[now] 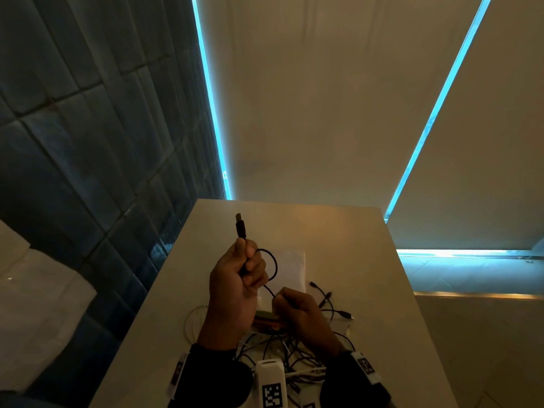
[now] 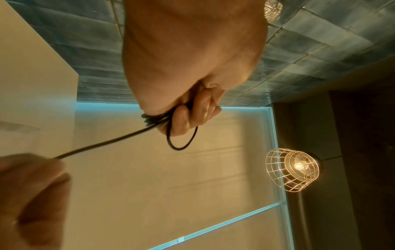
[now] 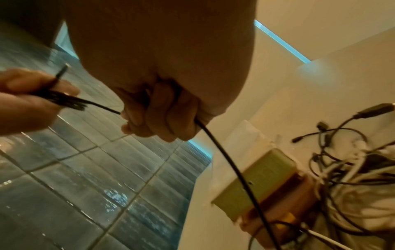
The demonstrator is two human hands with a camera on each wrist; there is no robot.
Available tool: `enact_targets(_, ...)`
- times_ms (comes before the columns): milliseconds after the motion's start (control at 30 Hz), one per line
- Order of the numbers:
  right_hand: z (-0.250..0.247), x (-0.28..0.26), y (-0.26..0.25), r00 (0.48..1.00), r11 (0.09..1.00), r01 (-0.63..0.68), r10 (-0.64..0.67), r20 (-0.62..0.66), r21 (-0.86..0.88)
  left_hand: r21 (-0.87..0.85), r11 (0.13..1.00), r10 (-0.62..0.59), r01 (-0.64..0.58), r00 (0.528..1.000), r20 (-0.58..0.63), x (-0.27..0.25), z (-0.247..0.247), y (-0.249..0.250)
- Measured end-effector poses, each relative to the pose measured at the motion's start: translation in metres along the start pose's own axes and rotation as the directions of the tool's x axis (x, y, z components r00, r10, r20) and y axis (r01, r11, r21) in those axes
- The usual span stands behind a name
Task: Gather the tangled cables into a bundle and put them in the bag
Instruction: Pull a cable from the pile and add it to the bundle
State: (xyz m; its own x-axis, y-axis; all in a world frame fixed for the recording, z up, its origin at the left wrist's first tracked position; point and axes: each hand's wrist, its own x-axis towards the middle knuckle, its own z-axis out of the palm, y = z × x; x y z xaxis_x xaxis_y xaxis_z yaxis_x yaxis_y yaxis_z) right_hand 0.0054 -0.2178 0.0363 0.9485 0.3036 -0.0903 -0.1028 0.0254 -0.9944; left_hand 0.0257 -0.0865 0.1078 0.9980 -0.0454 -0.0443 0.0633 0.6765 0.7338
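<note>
Cables [image 1: 294, 357] lie in a loose black and white tangle at the near edge of the table [image 1: 353, 231], partly under the two wrists. One black cable [image 1: 272, 262] is lifted out of the heap and runs between both hands above the table's middle. The left hand [image 1: 235, 287] is curled in a fist round it, held upright, with the USB plug [image 1: 240, 226] standing up out of the top of the fist and a small loop of the cable bulging out to the right of the fingers. In the left wrist view that loop [image 2: 181, 140] hangs below the curled fingers [image 2: 192, 116], and several turns of cable are bunched against the palm. The right hand [image 1: 297, 312] sits lower and nearer, just right of the left, its fingers closed round the same cable; in the right wrist view the cable enters the fist [image 3: 158, 115] from the left and leaves it downward toward the heap [image 3: 352, 169]. A white bag [image 1: 290, 267] lies flat on the table beyond the hands, toward the far edge. A green and brown box [image 3: 260, 184] sits beside the tangle, on its left. Loose black plug ends [image 1: 326, 301] stick out to the right of the right hand. A lit wire-cage lamp [image 2: 292, 170] shows in the left wrist view. Blue tiles [image 1: 73, 128] cover the wall left of the table.
</note>
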Motion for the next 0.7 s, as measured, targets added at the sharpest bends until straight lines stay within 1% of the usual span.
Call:
enact_targets(167,-0.001,0.001,0.018,0.999,1.0,0.01,-0.011,-0.037,-0.025,0.015,1.0,0.002,-0.002,1.0,-0.002,-0.001,0.0,0.001)
enact_targets(233,-0.004,0.005,0.03,0.997,0.999,0.004,-0.008,-0.076,-0.053,0.022,1.0,0.015,-0.015,1.0,-0.001,-0.002,0.001,0.004)
enact_targets(300,-0.008,0.009,0.053,0.99,0.986,-0.01,-0.014,-0.139,-0.165,0.035,0.999,0.032,-0.032,0.999,-0.004,-0.002,0.0,0.007)
enact_targets(367,-0.014,0.009,0.079,0.988,0.961,-0.048,0.005,-0.156,-0.273,0.062,0.998,0.035,-0.034,0.999,-0.015,-0.002,0.0,0.008)
enact_targets(433,-0.019,0.009,0.094,0.986,0.95,-0.079,0.03,-0.164,-0.304,0.108,0.994,0.027,-0.022,0.999,-0.04,-0.002,-0.001,0.008)
enact_targets(467,-0.02,0.009,0.093,0.981,0.949,-0.079,0.019,-0.195,-0.306,0.141,0.99,0.02,-0.012,0.998,-0.056,-0.002,-0.001,0.008)
enact_targets(533,-0.022,0.014,0.081,0.955,0.956,-0.082,-0.006,-0.296,-0.282,0.201,0.979,0.004,0.013,0.996,-0.087,0.0,-0.002,0.008)
enact_targets(600,-0.023,0.018,0.058,0.922,0.977,-0.056,-0.028,-0.387,-0.205,0.245,0.969,-0.016,0.043,0.994,-0.112,0.002,-0.004,0.007)
enact_targets(633,-0.023,0.019,0.045,0.914,0.988,-0.021,-0.044,-0.403,-0.156,0.266,0.962,-0.028,0.061,0.992,-0.127,0.002,-0.004,0.006)
enact_targets(700,-0.018,0.019,0.016,0.915,0.994,0.075,-0.102,-0.39,-0.084,0.315,0.944,-0.051,0.101,0.985,-0.163,0.004,-0.005,0.003)
